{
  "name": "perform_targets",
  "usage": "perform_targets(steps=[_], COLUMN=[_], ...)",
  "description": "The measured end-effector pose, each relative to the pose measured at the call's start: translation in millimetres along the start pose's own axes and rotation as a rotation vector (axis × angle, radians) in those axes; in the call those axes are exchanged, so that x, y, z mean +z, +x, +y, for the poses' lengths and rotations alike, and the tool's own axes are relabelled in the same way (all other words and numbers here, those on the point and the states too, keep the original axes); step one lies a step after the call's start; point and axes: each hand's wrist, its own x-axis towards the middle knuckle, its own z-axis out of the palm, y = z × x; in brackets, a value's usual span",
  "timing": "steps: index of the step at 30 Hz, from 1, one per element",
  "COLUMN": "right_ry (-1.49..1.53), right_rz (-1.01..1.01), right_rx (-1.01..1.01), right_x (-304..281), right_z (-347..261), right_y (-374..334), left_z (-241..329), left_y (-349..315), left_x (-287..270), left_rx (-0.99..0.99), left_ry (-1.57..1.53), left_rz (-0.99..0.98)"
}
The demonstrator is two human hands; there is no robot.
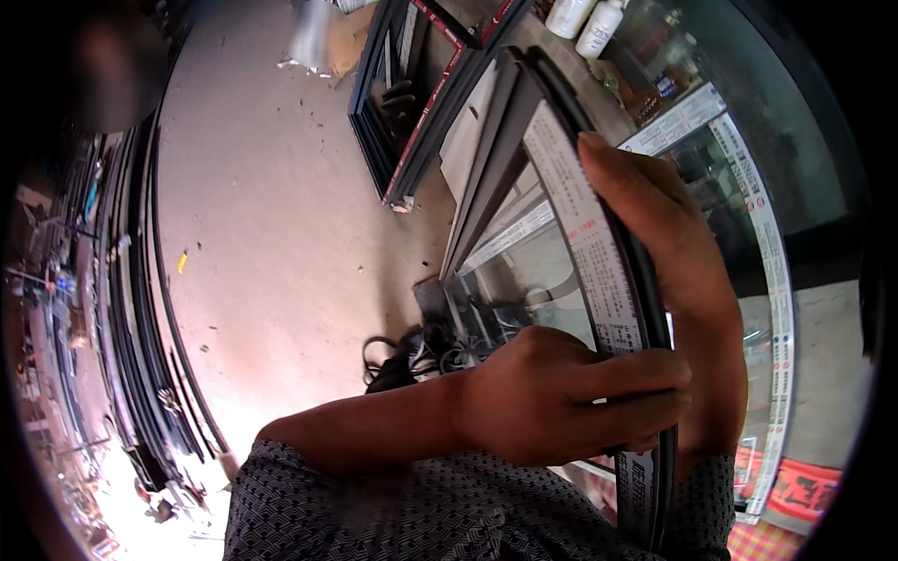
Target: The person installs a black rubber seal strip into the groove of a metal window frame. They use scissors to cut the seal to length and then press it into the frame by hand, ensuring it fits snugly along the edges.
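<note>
A dark window frame (pixel 505 140) with a glass pane (pixel 524 266) stands tilted in front of me. Printed white film (pixel 585 234) covers its near face, and a black strip-like edge (pixel 641 271) runs along its right side. My left hand (pixel 571 397) reaches across from the left, fingers bent over this side of the frame, low down. Higher up, my right hand (pixel 664 220) lies against the outer edge, with one digit pressed on it near the upper corner. Its other fingers are partly hidden. Whether a separate strip sits under the left fingers, I cannot tell.
Another dark frame with red tape (pixel 435 103) stands on the floor ahead. Long dark profiles (pixel 136 309) lie along the left. At right are a film-edged glass panel (pixel 772 271), white bottles (pixel 599 28) and a red package (pixel 804 496). Black cords (pixel 398 360) lie near the frame's base.
</note>
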Motion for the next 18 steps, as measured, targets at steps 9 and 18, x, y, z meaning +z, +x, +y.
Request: perform_targets(steps=[9,18], right_ry=[-0.304,-0.207], right_rz=[-0.109,-0.231], right_rx=[-0.109,-0.001], right_x=[-28.0,-33.2], right_z=[-3.4,2.4], right_y=[27.0,42.7], left_z=[-4.2,-4.7], left_y=[-2.5,-3.3], left_x=[9.6,10.0], left_rx=[0.021,0.008], left_ry=[0.027,0.029], left_rz=[0.056,0.054])
